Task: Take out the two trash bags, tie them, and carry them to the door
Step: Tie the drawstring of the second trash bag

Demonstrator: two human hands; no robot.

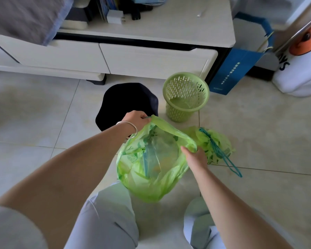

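A translucent green trash bag (pixel 151 169) with its mouth open hangs just above the tiled floor between my knees. My left hand (pixel 136 119) grips the far rim of the bag, near its teal drawstring. My right hand (pixel 196 157) pinches the near right rim. A second green trash bag (pixel 217 142) lies on the floor to the right, its mouth drawn closed by a teal drawstring (pixel 223 155) that trails over the tiles.
A green perforated waste basket (pixel 186 97) stands bare behind the bags. A dark round bin (pixel 127 101) sits left of it. A white low cabinet (pixel 115 56) runs along the back. A blue paper bag (pixel 230 72) leans at its right end.
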